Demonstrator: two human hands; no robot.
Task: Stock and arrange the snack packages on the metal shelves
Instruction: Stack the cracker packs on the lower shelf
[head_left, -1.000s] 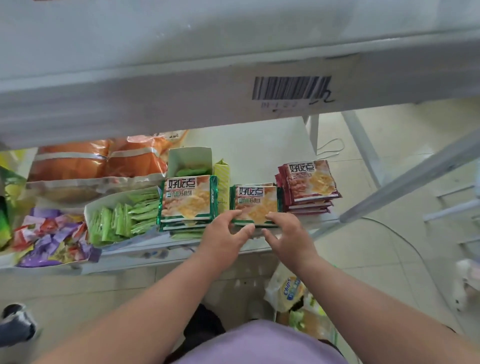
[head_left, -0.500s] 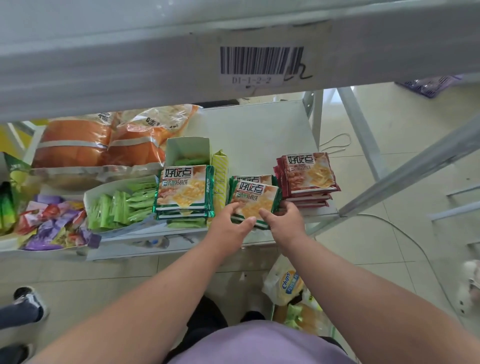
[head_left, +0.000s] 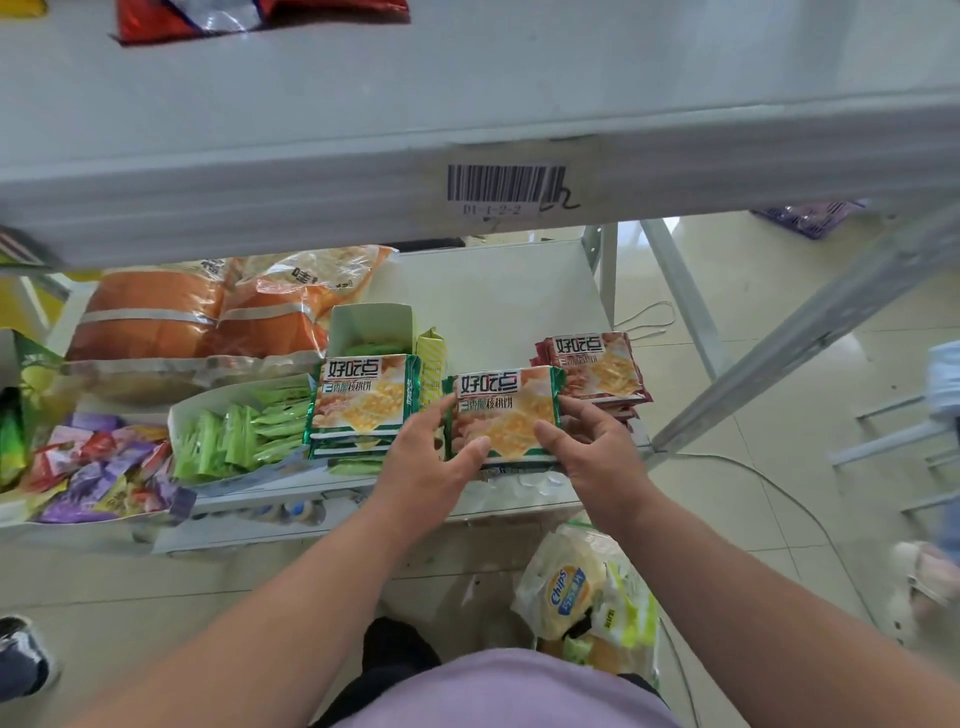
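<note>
While both forearms reach forward from the bottom of the view, the left hand (head_left: 434, 457) and the right hand (head_left: 592, 449) hold a green-edged cracker packet (head_left: 504, 413) between them, at the front edge of the lower metal shelf (head_left: 498, 296). The left hand grips the packet's left side, thumb lying across its printed face and fingers curled along the edge. The right hand grips the right side in the same way, thumb on the face. Whether the packet rests on others beneath it or is lifted slightly cannot be told. Just to its left sits a stack of matching green cracker packets (head_left: 361, 400), and just behind it to the right lies a stack of red cracker packets (head_left: 592, 371) of the same brand. Further left on this shelf, an open white box holds green sachets (head_left: 244, 431), a pile of purple and mixed-colour wrapped sweets (head_left: 98, 467) lies near the edge, and two large orange snack bags (head_left: 208, 312) sit at the back. A small open white carton (head_left: 371, 325) stands behind the green stack. Above, the upper shelf's front rail carries a barcode label (head_left: 506, 189). On the tiled floor below the right arm lies a bag with a Chips packet (head_left: 569, 595).
</note>
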